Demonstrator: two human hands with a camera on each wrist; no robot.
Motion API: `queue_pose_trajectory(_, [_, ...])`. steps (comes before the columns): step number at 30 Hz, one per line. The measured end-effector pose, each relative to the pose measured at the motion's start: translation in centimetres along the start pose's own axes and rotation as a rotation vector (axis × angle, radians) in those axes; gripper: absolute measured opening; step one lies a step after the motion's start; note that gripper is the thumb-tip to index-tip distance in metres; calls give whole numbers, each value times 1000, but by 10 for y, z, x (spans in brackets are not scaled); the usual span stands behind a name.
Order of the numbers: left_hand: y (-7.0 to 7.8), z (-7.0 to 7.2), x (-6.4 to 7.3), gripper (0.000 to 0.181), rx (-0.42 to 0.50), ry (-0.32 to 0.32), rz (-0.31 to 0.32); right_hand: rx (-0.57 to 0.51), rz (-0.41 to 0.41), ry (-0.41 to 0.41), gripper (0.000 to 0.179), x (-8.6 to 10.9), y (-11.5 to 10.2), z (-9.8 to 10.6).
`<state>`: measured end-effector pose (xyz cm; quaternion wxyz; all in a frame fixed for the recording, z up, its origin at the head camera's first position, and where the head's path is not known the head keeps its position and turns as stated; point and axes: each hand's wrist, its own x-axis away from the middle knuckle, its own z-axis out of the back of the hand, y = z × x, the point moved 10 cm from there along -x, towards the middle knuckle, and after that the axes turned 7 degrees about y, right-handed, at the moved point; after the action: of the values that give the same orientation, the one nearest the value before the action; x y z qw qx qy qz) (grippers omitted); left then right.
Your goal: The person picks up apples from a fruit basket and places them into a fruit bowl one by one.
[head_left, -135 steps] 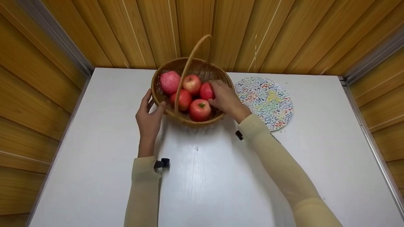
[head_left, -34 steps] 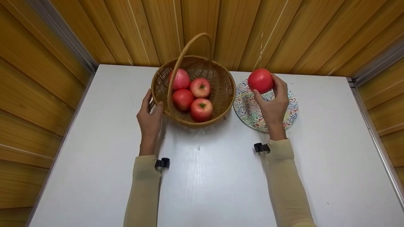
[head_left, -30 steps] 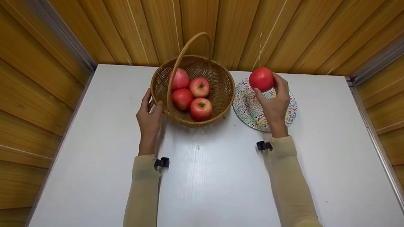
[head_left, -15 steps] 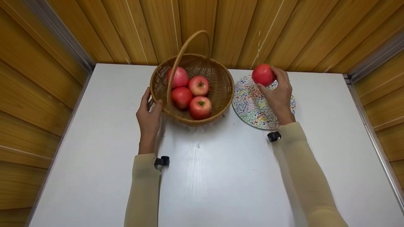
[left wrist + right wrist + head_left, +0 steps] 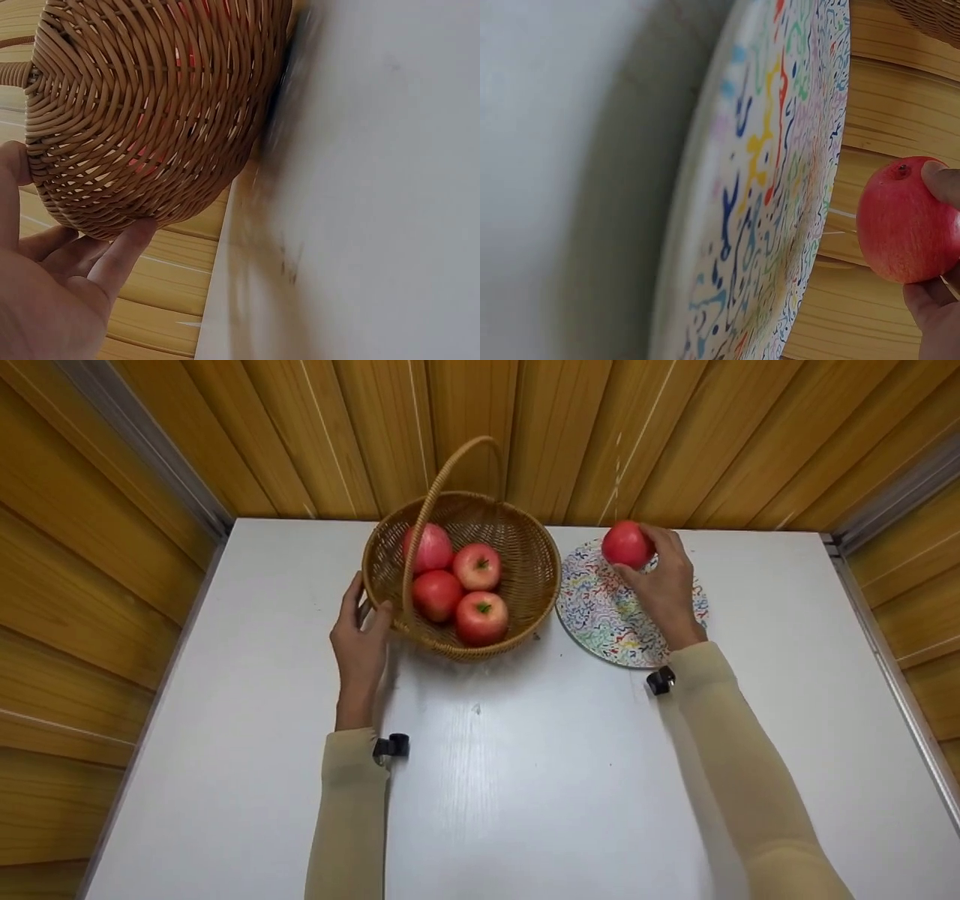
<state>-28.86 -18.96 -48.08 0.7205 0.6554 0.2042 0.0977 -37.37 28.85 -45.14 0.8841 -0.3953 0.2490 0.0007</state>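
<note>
White table (image 5: 510,780), on it a brown wicker basket (image 5: 526,577) and, just beside, a round colour-speckled plate (image 5: 600,619).

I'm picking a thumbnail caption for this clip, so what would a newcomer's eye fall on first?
Probably the glossy red apple, held by the right grip above the plate, with a gap showing in the right wrist view. Next, the wicker basket left of the plate, holding four more red fruits, with the left grip on its left side. The plate's many-coloured squiggles also stand out against the white table.
</note>
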Motion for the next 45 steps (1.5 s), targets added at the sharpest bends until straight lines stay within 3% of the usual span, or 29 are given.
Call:
queue_pose_trajectory(26, [-2,-5,0,59,-2,-4,10,82,-121,-107,74,0,32,-13])
queue_pose_trajectory(35, [2,-7,-1,60,38,8,-27,79,-92,-106,70,-3,31,-12])
queue_pose_trajectory(45, [2,-2,1,60,23,14,-20,72,-83,-131,65,-1,25,-16])
